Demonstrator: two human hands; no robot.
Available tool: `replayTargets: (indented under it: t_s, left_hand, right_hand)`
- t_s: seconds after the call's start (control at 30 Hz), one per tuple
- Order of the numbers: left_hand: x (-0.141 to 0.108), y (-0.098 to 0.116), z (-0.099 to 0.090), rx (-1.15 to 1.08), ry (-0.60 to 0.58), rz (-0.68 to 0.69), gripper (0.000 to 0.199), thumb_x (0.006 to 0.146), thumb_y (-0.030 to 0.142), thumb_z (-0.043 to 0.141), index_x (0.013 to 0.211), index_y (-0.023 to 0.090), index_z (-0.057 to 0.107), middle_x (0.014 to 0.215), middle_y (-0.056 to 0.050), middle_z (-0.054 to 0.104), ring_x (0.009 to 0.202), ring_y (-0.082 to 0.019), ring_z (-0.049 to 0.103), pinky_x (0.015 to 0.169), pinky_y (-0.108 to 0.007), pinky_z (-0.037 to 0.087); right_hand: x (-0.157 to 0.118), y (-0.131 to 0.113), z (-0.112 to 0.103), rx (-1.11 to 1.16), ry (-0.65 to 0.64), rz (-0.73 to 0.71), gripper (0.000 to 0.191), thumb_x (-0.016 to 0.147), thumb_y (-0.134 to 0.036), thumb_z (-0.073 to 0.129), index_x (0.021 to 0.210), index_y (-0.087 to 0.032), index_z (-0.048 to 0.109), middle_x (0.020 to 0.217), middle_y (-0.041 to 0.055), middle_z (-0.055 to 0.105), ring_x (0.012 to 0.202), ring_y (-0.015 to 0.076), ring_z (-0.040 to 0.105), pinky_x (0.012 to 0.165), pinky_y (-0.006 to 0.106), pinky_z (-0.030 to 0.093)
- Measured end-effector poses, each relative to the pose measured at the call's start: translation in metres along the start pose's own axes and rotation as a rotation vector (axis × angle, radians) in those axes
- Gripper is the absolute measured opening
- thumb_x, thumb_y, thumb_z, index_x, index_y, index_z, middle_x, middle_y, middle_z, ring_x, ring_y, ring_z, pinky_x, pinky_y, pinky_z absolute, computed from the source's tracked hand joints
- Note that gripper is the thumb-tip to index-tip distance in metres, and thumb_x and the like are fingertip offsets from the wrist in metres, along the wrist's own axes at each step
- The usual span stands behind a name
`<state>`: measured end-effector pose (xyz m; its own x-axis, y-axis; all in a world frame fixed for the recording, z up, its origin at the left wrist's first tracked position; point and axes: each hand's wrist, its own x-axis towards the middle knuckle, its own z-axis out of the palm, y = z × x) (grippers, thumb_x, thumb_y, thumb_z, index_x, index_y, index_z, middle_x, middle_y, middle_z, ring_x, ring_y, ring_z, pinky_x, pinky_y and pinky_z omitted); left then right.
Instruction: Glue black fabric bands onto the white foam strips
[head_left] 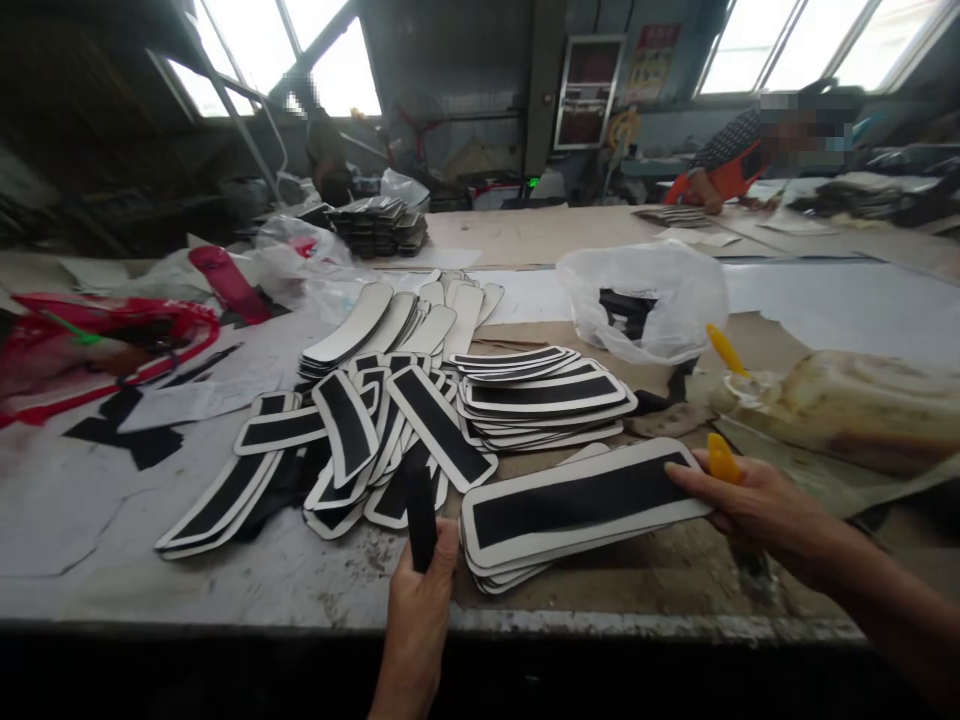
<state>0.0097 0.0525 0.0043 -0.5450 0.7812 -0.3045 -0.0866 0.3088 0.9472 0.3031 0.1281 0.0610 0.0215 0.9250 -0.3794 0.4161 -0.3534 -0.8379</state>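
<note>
Upright in my left hand [424, 590] is a black strip [421, 515], pinched between thumb and fingers near the table's front edge. My right hand [739, 495] grips the right end of a white-bordered black panel [577, 500], thumb on top. A yellow-handled tool [724, 460] is also in my right hand; its working end is hidden. The panel lies over a small stack of similar pieces. Behind it sits a neat stack of white-bordered panels [547, 392]. Loose panels [345, 425] overlap in a heap to the left, with plain pale pieces [356, 325] behind them.
A clear plastic bag [652, 300] with black pieces stands behind the stacks. A yellowed container [862, 400] lies at right, beside a second yellow handle [724, 350]. Red plastic [150, 310] and black scraps [135, 425] are at left. A person [731, 160] leans over the far table.
</note>
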Motion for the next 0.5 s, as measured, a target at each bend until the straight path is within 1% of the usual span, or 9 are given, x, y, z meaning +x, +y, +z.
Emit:
replayTargets:
  t_s: [0.1, 0.2, 0.3, 0.4, 0.5]
  left_hand:
    - [-0.005, 0.005, -0.005, -0.041, 0.033, 0.025, 0.056, 0.063, 0.061, 0.066, 0.09, 0.011, 0.066, 0.061, -0.001, 0.059, 0.06, -0.017, 0.054, 0.057, -0.027, 0.044]
    - [-0.012, 0.014, -0.006, -0.047, 0.033, 0.078, 0.053, 0.062, 0.058, 0.069, 0.088, 0.013, 0.065, 0.072, -0.003, 0.064, 0.069, -0.018, 0.059, 0.063, -0.026, 0.045]
    - [-0.019, 0.021, -0.003, -0.05, -0.064, 0.07, 0.05, 0.062, 0.052, 0.073, 0.094, 0.014, 0.064, 0.089, -0.007, 0.069, 0.086, -0.023, 0.062, 0.077, -0.029, 0.047]
    - [-0.022, 0.022, 0.0, -0.061, -0.161, 0.048, 0.049, 0.07, 0.047, 0.068, 0.106, 0.014, 0.062, 0.105, -0.009, 0.068, 0.102, -0.026, 0.059, 0.09, -0.034, 0.043]
    - [-0.022, 0.016, 0.001, -0.016, -0.179, 0.069, 0.05, 0.077, 0.048, 0.06, 0.112, 0.013, 0.058, 0.113, -0.012, 0.065, 0.107, -0.028, 0.057, 0.095, -0.038, 0.04]
  right_hand:
    - [-0.004, 0.001, -0.003, 0.068, -0.001, 0.058, 0.045, 0.071, -0.061, 0.059, 0.062, -0.022, 0.038, 0.045, -0.0085, 0.03, 0.04, 0.0076, 0.023, 0.04, 0.023, 0.015]
    - [-0.008, 0.0, -0.005, 0.084, 0.021, 0.063, 0.047, 0.067, -0.062, 0.063, 0.06, -0.022, 0.039, 0.045, -0.0077, 0.029, 0.04, 0.0086, 0.023, 0.04, 0.024, 0.016]
    - [-0.012, -0.002, -0.004, 0.085, 0.02, 0.039, 0.046, 0.066, -0.061, 0.065, 0.059, -0.023, 0.04, 0.047, -0.0072, 0.028, 0.041, 0.0093, 0.023, 0.04, 0.025, 0.017]
    - [-0.016, -0.002, -0.003, 0.034, 0.048, 0.015, 0.046, 0.064, -0.063, 0.063, 0.058, -0.023, 0.042, 0.047, -0.0064, 0.029, 0.041, 0.0103, 0.024, 0.039, 0.025, 0.019]
    - [-0.019, -0.003, -0.003, -0.09, 0.066, -0.015, 0.047, 0.063, -0.066, 0.06, 0.056, -0.024, 0.041, 0.046, -0.0046, 0.031, 0.04, 0.012, 0.027, 0.037, 0.027, 0.025]
